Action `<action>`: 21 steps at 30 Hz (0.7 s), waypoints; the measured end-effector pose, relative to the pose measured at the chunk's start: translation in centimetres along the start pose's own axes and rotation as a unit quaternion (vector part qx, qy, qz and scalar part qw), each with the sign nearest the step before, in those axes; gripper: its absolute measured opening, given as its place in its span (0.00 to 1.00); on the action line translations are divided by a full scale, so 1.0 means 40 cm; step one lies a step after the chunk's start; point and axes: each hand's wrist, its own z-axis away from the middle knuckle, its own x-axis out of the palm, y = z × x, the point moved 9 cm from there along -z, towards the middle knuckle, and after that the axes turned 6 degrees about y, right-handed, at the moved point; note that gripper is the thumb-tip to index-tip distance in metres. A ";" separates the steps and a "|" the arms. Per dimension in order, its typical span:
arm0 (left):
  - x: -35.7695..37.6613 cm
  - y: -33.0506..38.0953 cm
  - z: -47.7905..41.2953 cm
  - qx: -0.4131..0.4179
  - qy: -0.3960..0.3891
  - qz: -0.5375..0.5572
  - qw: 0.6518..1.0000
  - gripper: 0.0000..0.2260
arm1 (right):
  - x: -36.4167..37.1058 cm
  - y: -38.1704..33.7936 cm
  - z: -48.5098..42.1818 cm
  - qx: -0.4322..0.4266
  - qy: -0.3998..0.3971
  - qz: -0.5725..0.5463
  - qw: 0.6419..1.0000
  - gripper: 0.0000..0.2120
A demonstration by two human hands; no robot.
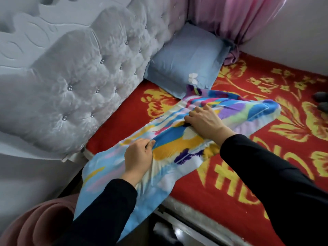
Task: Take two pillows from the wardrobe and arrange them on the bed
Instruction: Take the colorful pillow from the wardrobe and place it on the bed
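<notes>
A multicoloured pillow (177, 144) with feather prints lies slantwise across the near corner of the bed (248, 174), its lower end hanging past the bed's edge. My left hand (138, 157) pinches a fold of its cover near the middle. My right hand (204, 119) grips the cover further up, fingers curled into the fabric. A plain light-blue pillow (184, 59) with a small white bow leans against the headboard in the far corner, just beyond the coloured pillow's top end.
A grey tufted headboard (79, 77) runs along the left. Pink curtains (236, 20) hang behind the blue pillow. A red blanket with yellow flowers covers the bed. A pink rounded seat (35, 222) stands at the lower left. Two dark objects (321, 100) lie at the right edge.
</notes>
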 end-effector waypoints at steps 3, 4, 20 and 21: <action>0.062 -0.050 -0.087 -0.039 -0.001 -0.007 0.999 0.18 | 0.103 0.039 -0.108 0.009 -0.022 0.001 1.000 0.08; 0.087 -0.069 -0.106 -0.053 -0.003 -0.006 0.999 0.17 | 0.147 0.046 -0.136 0.011 -0.042 0.002 0.999 0.09; 0.588 -0.175 0.005 -0.156 -0.380 0.015 0.912 0.07 | 0.549 0.100 0.150 0.438 -0.171 -0.203 0.859 0.01; 0.599 -0.187 0.016 -0.159 -0.396 0.007 0.904 0.08 | 0.554 0.097 0.186 0.503 -0.147 -0.240 0.817 0.02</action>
